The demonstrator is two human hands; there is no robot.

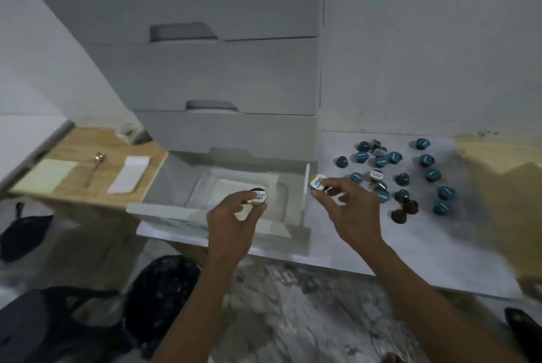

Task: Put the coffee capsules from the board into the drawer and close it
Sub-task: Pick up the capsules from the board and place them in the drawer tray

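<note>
Over the open drawer [223, 186], the left hand [234, 221] and right hand [349, 210] each pinched one capsule [259, 196], best released low inside, while most others waited on the board [366, 245].

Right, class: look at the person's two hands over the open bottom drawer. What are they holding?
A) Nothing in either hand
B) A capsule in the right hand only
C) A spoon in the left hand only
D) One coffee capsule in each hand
D: the left hand pinches a white-lidded capsule over the drawer, and the right hand pinches another capsule at its right edge.
</note>
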